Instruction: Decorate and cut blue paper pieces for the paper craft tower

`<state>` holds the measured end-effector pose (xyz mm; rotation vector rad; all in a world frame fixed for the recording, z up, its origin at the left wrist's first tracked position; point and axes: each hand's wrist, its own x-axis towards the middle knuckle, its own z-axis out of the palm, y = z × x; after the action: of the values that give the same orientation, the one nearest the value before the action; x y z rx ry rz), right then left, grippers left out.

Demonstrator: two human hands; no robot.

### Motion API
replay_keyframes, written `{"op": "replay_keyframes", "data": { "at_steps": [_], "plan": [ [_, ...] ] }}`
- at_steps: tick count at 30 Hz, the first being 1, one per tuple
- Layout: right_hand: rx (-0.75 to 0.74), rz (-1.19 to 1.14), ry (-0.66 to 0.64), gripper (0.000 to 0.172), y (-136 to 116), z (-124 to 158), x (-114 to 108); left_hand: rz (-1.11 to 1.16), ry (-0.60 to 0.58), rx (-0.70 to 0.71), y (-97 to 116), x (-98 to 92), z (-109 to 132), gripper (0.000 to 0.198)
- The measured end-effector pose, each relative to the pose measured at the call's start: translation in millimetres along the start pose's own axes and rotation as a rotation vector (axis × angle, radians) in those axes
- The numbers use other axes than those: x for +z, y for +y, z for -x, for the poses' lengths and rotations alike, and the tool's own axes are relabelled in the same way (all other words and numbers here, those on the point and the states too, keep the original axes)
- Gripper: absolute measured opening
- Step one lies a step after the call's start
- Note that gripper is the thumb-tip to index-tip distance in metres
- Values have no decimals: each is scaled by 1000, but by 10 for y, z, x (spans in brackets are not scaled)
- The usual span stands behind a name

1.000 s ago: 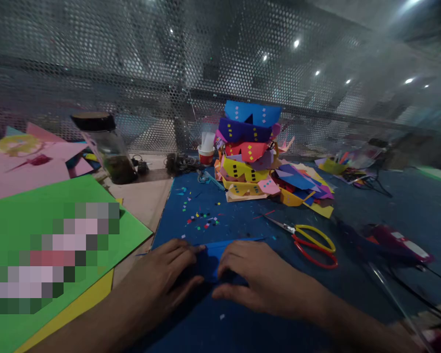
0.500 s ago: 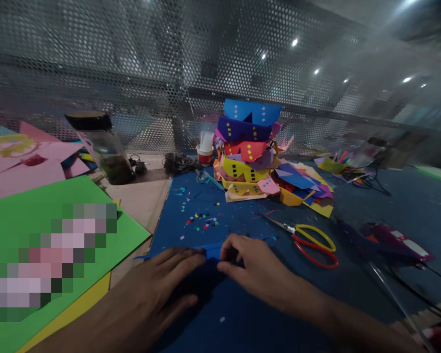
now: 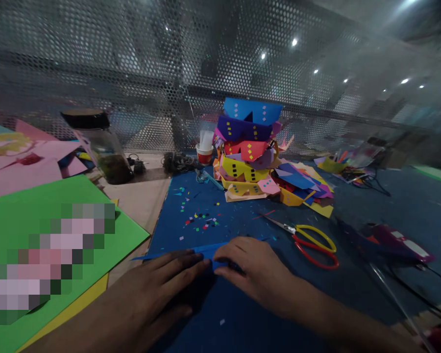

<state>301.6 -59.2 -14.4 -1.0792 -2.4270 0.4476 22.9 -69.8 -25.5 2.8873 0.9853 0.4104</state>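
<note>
My left hand (image 3: 161, 282) lies flat with fingers stretched out, pressing on a blue piece of paper (image 3: 208, 248) on the dark blue work surface. Beside it, my right hand (image 3: 259, 269) is closed, its thumb and fingertips pinching the same paper close to the left fingertips. A narrow end of the paper sticks out to the left beyond my left hand; most of the rest is hidden under both hands. Scissors (image 3: 288, 229) with one yellow and one red handle lie to the right of my right hand, blades pointing away to the left.
Small paper bits (image 3: 206, 225) are scattered ahead. Behind stand stacked paper masks (image 3: 247, 132) beside coloured paper scraps (image 3: 305, 184) and a paper cup (image 3: 205, 155). At left are a green sheet (image 3: 132, 234) and a dark-lidded jar (image 3: 113, 164); at right, a purple glue gun (image 3: 397, 240).
My right hand has moved slightly left and its fingers have curled lower over the paper. My left hand has shifted a little, and more of the paper's far edge shows.
</note>
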Motion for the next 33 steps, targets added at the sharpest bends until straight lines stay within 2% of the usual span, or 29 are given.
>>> {"op": "replay_keyframes", "data": {
  "at_steps": [4, 10, 20, 26, 33],
  "plan": [
    [-166, 234, -4, 23, -19, 37, -47, -22, -12, -10, -3, 11, 19, 66],
    [-242, 366, 19, 22, -15, 57, -7, -72, 20, 13, -9, 9, 63, 67],
    [-204, 434, -81, 25, -82, 54, -43, -86, -10, 29, -27, 81, 137, 79],
    [-188, 432, -101, 24, -126, 43, -68, -21, 25, 71, 13, 76, 117, 90],
    [-167, 425, -108, 23, -131, 42, -45, 7, -98, 138, -20, 42, 87, 88]
  ]
}}
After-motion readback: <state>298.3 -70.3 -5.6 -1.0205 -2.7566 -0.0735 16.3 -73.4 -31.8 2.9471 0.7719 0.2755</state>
